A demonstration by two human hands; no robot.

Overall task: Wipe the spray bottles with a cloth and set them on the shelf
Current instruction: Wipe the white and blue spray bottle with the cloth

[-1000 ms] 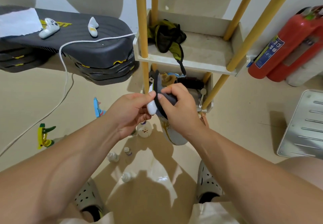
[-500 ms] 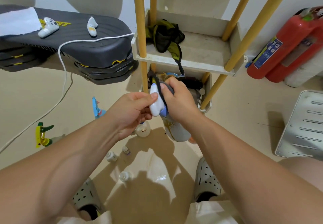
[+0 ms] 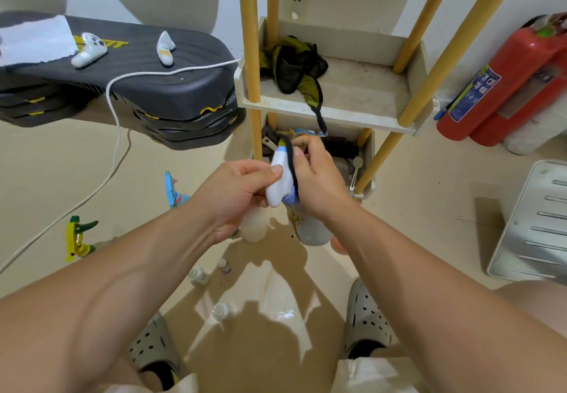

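From the head camera, the left hand (image 3: pixel 237 188) is pinching the white spray head of the bottle (image 3: pixel 280 179), while the right hand (image 3: pixel 316 179) is pressing a dark cloth (image 3: pixel 291 159) against it. The shelf (image 3: pixel 331 110) is waiting just beyond both hands. Steadying the head firmly and working the cloth around the nozzle is probably best.
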